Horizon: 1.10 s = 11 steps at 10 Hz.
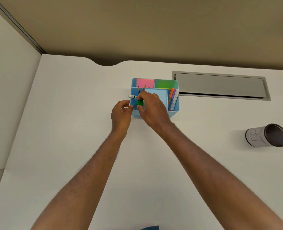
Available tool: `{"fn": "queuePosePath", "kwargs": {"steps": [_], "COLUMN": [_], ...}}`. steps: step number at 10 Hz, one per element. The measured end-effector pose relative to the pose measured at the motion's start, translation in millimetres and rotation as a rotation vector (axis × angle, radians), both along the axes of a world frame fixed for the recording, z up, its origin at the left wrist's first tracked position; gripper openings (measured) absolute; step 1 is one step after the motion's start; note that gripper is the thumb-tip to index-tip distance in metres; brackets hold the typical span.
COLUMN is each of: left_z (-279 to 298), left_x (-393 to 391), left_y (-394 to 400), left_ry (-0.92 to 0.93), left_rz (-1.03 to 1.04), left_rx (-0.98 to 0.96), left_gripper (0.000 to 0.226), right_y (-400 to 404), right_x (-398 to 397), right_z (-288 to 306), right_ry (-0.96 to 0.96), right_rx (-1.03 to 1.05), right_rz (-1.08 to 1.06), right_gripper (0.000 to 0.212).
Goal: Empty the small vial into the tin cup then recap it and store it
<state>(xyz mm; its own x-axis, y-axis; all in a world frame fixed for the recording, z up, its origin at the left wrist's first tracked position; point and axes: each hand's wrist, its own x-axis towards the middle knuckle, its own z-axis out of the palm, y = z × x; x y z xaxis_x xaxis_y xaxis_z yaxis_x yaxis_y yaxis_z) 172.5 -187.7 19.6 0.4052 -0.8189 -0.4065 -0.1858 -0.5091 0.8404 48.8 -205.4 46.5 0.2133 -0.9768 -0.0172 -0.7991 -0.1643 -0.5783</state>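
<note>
Centrally, on the white desk (71,146): one light blue desk organizer (174,112), compartmented, taken as the landmark for all entries below.

Right hand (151,107): over the organizer's front left compartment, grip closed by thumb and fingertips on a green-capped item (140,103). Only the green top shows; the body beneath is hidden by the fingers, so it cannot be confirmed as the small vial.

Left hand (121,113): just beside the organizer's left wall, fingers loosely curled, nothing visibly held; one fingertip is at the wall, contact uncertain.

Organizer contents: pink sticky notes (145,83) and green sticky notes (165,83) in the rear compartments; two pencils (141,89) standing point-up at left, lower parts hidden behind the right hand; a marker (132,96) jutting over the left wall; orange, purple and white pens (173,98) in the right-hand slot; a pale blue pad (160,95) in the middle, partly covered by the hand.

Tin cup (267,136): well to the organizer's right, nearer the person; interior dark, contents not discernible.

Grey cable hatch (220,85): recessed in the desk just right of the organizer.
</note>
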Motion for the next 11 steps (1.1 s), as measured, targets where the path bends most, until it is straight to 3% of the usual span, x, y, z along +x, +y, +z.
{"fn": "queuePosePath", "kwargs": {"steps": [2,4,7,10,11], "left_z": [-5.2,-7.0,-5.7,7.1,16.1], "left_x": [0.6,0.5,-0.6,-6.3,-11.7], "left_y": [1.2,3.0,2.5,7.0,26.0], "left_ry": [0.045,0.078,0.069,-0.079,-0.318], "left_rz": [0.018,0.038,0.040,0.033,-0.176], "left_rx": [-0.020,-0.031,-0.029,-0.106,-0.258], "left_gripper": [0.032,0.029,0.031,0.027,0.029], "right_y": [-6.2,-5.8,3.0,22.9,35.2], "right_x": [5.2,9.0,8.7,-22.8,-41.3], "right_z": [-2.6,-9.7,-10.8,4.9,7.5], "right_ry": [0.142,0.276,0.287,0.100,0.114], "right_rx": [0.046,0.046,0.013,-0.066,-0.082], "right_rz": [0.063,0.132,0.129,-0.013,-0.128], "right_gripper": [0.006,0.021,0.021,0.029,0.037]}}
